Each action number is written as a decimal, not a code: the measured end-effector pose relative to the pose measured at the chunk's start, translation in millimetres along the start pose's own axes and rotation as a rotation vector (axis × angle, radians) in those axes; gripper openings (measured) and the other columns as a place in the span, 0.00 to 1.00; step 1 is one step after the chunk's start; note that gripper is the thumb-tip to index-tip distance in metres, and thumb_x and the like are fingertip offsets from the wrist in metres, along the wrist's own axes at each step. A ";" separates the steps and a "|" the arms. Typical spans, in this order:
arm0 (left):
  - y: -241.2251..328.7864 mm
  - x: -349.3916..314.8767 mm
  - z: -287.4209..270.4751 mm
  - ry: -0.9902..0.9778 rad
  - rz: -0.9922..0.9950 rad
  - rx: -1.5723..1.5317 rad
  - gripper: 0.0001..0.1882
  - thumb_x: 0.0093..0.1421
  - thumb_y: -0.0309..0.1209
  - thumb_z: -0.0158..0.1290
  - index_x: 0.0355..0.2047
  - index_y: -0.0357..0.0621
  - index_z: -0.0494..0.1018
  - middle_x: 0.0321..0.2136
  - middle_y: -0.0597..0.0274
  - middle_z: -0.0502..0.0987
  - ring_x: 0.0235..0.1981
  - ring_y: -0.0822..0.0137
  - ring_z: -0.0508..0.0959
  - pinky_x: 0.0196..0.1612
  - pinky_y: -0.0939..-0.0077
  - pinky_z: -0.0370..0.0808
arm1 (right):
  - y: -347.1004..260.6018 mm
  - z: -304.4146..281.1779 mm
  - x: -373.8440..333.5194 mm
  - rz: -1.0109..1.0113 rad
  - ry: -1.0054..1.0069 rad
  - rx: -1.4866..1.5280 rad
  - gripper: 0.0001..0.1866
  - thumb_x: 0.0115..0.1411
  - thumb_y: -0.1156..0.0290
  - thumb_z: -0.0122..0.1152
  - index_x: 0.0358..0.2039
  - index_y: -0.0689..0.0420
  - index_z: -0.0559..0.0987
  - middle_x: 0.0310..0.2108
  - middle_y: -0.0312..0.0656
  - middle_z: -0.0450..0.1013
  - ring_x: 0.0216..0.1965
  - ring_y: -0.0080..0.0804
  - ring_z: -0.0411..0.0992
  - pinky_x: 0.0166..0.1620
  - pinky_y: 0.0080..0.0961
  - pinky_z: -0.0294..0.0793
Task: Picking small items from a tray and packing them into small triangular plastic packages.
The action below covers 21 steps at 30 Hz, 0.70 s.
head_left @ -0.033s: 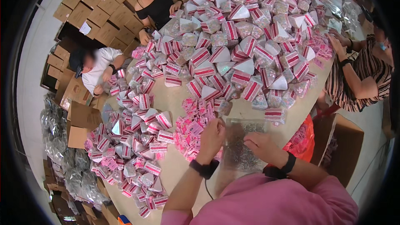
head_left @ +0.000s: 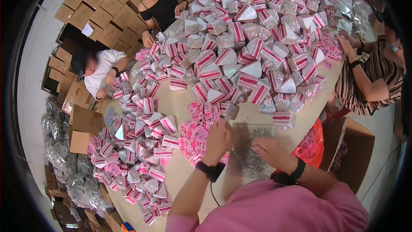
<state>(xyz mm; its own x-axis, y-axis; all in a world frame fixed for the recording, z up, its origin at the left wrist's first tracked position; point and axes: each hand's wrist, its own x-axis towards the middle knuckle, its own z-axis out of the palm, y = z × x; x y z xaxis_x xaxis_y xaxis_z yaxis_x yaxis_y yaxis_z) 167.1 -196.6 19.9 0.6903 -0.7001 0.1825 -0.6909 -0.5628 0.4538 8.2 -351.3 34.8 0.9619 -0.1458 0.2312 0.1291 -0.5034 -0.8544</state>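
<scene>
My left hand point(head_left: 218, 142) is raised at the left edge of a shallow clear tray point(head_left: 232, 170), beside a heap of small pink printed cards point(head_left: 192, 135). Its fingers are curled in, and whatever they hold is hidden. Over the tray's right side, my right hand point(head_left: 274, 150) has its fingers bent and drawn together; anything between them is too small to name. Many thin, dark metal-looking pieces point(head_left: 249, 152) lie loose in the tray.
Wedge-shaped clear packs with red-striped headers form a large pile point(head_left: 253, 51) ahead and another point(head_left: 137, 146) at left. A red plastic bag point(head_left: 315, 144) and an open carton point(head_left: 358, 146) stand at right. Three people work around the table point(head_left: 174, 103).
My left hand has shifted very slightly, its wrist turning a little. My right hand stays over the tray with only a tiny movement of the fingers.
</scene>
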 end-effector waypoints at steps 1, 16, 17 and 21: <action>-3.9 11.4 4.4 -0.005 0.036 0.101 0.16 0.55 0.27 0.49 0.45 0.42 0.67 0.40 0.53 0.71 0.42 0.56 0.71 0.42 0.64 0.69 | 3.8 -1.6 -3.7 0.056 -0.009 0.020 0.07 0.58 0.69 0.53 0.33 0.60 0.73 0.28 0.48 0.71 0.32 0.48 0.71 0.36 0.38 0.71; -16.8 56.0 -1.8 -0.061 0.033 0.029 0.28 0.49 0.24 0.56 0.52 0.43 0.63 0.50 0.55 0.67 0.55 0.57 0.66 0.53 0.55 0.65 | 21.8 -36.3 -42.5 0.359 0.066 0.126 0.06 0.56 0.75 0.56 0.34 0.64 0.76 0.26 0.41 0.73 0.25 0.27 0.70 0.31 0.22 0.70; -17.3 47.9 -8.9 0.007 -0.041 -0.245 0.28 0.48 0.22 0.56 0.52 0.43 0.63 0.50 0.55 0.67 0.54 0.57 0.67 0.53 0.56 0.66 | 24.2 -36.1 -41.5 0.409 0.070 0.196 0.06 0.56 0.74 0.55 0.33 0.63 0.76 0.24 0.40 0.72 0.25 0.25 0.70 0.30 0.22 0.69; -3.5 -9.3 -32.6 0.149 -0.331 -1.162 0.37 0.47 0.15 0.49 0.58 0.49 0.55 0.53 0.54 0.64 0.52 0.55 0.70 0.50 0.64 0.74 | 2.5 -34.3 -21.2 0.618 -0.020 0.493 0.05 0.57 0.75 0.54 0.32 0.63 0.76 0.22 0.35 0.70 0.23 0.19 0.67 0.27 0.18 0.66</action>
<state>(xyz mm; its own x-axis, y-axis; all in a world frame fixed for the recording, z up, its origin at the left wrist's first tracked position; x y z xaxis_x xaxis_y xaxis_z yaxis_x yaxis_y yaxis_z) 170.1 -173.8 45.1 0.8672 -0.4972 -0.0263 0.0745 0.0773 0.9942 -20.2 -378.7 43.7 0.8977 -0.2587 -0.3567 -0.3424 0.0998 -0.9342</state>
